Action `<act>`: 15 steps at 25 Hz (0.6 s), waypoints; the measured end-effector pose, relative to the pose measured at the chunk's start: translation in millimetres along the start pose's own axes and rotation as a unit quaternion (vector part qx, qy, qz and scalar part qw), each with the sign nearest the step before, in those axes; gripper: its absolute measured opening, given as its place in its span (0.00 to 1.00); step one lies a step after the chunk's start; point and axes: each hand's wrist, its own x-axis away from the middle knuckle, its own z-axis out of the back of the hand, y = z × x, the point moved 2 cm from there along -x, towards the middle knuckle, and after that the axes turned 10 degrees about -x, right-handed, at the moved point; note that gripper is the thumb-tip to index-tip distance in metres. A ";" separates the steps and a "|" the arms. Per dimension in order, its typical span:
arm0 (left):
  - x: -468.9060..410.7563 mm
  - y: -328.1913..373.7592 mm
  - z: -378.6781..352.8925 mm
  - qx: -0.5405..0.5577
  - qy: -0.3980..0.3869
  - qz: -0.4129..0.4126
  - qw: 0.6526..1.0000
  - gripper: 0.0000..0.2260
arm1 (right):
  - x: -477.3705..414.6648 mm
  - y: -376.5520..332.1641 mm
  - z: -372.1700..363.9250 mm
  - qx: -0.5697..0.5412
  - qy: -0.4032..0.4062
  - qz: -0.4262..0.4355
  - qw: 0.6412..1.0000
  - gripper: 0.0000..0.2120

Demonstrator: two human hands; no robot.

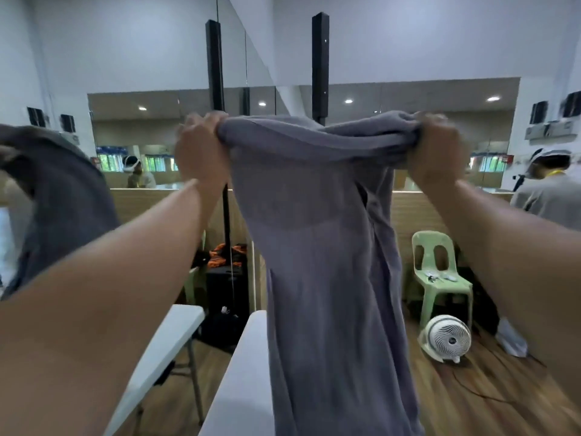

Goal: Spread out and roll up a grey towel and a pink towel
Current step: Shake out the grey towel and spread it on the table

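A grey towel [323, 247] hangs in the air in front of me, held up high by its top edge. My left hand [201, 149] grips the bunched left end of that edge. My right hand [435, 149] grips the bunched right end. The cloth sags between the two hands and drops in long folds past the bottom of the view, over a white table [242, 382]. No pink towel shows in this view.
A second white folding table [169, 341] stands to the left. A dark grey cloth [63, 202] is held up at far left. A green plastic chair [440, 278] and a white floor fan [446, 339] stand at right. A person [547, 196] stands at far right.
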 end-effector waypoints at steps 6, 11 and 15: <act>17.8 -21.8 60.4 0.029 0.082 -0.055 0.995 0.21 | 23.4 42.7 65.1 0.007 -0.017 0.032 0.999 0.09; 133.2 -39.6 126.8 -0.022 -0.032 -0.087 0.995 0.19 | 129.8 64.2 118.0 0.007 -0.163 0.032 0.986 0.03; 285.2 -92.9 165.9 -0.074 -0.121 -0.103 0.985 0.22 | 275.5 71.6 175.7 -0.002 -0.280 -0.031 0.960 0.08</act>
